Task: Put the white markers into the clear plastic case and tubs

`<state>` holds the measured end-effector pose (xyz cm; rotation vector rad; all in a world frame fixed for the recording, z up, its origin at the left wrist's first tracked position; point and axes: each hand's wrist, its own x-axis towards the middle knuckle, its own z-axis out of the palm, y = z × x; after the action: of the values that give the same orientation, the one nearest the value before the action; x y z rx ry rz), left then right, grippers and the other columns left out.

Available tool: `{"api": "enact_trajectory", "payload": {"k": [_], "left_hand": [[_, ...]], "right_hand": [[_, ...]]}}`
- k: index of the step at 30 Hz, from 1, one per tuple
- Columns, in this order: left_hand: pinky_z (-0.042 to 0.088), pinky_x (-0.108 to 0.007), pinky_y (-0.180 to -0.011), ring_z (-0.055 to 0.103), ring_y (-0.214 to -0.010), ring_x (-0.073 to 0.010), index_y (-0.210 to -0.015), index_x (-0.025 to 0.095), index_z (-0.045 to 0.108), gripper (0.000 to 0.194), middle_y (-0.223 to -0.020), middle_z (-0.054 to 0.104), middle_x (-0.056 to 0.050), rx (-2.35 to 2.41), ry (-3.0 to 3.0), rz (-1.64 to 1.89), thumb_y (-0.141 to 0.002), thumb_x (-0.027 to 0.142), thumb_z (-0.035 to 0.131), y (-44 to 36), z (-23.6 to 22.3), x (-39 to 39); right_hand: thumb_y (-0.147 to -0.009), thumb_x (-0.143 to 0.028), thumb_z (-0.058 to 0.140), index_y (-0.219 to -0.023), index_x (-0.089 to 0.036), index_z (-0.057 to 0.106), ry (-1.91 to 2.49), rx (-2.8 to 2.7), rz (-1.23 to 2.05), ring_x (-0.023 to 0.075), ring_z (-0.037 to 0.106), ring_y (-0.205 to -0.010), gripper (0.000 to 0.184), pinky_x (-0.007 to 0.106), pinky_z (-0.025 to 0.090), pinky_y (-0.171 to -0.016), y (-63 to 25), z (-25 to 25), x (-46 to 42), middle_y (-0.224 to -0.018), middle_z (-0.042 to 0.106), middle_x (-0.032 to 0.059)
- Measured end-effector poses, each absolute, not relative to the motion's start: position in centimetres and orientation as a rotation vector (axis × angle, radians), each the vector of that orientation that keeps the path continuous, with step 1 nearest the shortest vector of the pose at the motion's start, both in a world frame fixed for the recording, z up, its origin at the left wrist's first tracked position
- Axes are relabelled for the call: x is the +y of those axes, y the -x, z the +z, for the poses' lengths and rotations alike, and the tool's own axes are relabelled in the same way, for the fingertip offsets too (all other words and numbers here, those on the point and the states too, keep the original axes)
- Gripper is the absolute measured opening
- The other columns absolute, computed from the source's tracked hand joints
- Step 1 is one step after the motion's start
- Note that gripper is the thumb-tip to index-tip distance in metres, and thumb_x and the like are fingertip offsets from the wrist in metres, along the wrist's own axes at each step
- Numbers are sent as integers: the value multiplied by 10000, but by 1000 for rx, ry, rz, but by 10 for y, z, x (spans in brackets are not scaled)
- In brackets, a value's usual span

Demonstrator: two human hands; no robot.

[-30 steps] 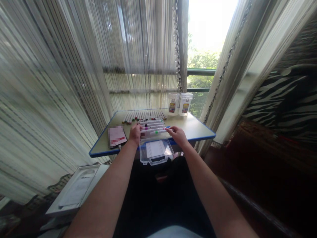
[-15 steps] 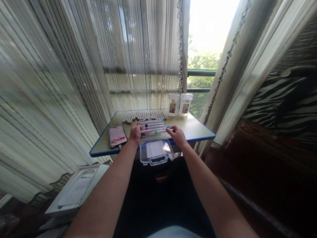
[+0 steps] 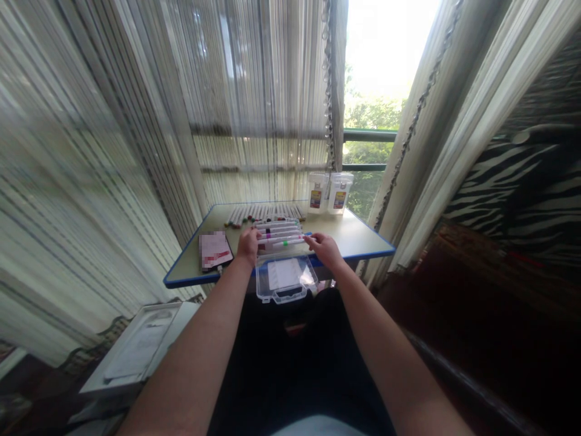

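Note:
An opened clear plastic case point(image 3: 265, 281) sits at the table's near edge, its lid with the handle hanging toward me. White markers point(image 3: 284, 232) with coloured bands lie across its far part in several rows. My left hand point(image 3: 248, 246) is closed on the left side of the case, beside the markers' left ends. At the right side, my right hand point(image 3: 324, 248) pinches the right end of a white marker; its fingers partly hide that end. A green-banded marker point(image 3: 293, 243) lies nearest me in the case.
Behind the case, a row of markers point(image 3: 267, 212) lies along the table point(image 3: 358, 239). Two clear containers point(image 3: 338, 194) with labels stand at the back right. A blurred pink-screened device point(image 3: 214, 249) lies at the left. A white box point(image 3: 136, 345) is below left. Curtains point(image 3: 263, 91) hang behind.
My right hand has shifted very slightly, and the marker's right end shows less beside its fingers. My left hand and the case stay about where they were.

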<state>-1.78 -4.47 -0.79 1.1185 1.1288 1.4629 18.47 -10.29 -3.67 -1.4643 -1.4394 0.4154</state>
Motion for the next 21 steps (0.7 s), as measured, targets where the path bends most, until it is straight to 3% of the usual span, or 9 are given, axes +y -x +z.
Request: {"api": "enact_trajectory", "payload": {"k": [14, 21], "left_hand": [[347, -230, -381, 432, -412, -116, -636, 193, 461, 58, -532, 446, 29, 1119, -1107, 1429, -602, 149, 443, 17, -7, -46], [358, -244, -380, 455, -425, -133, -631, 197, 472, 61, -552, 461, 14, 1115, -1113, 1421, -595, 152, 452, 17, -9, -42]], "right_hand": [[-762, -553, 519, -645, -168, 627, 1390, -1456, 537, 86, 389, -460, 417, 222, 314, -481, -189, -33, -106, -553, 578, -11], [-757, -548, 527, -666, -166, 634, 1355, -1440, 573, 83, 381, -458, 407, 220, 311, -476, -190, -34, -105, -564, 582, -9]]}}
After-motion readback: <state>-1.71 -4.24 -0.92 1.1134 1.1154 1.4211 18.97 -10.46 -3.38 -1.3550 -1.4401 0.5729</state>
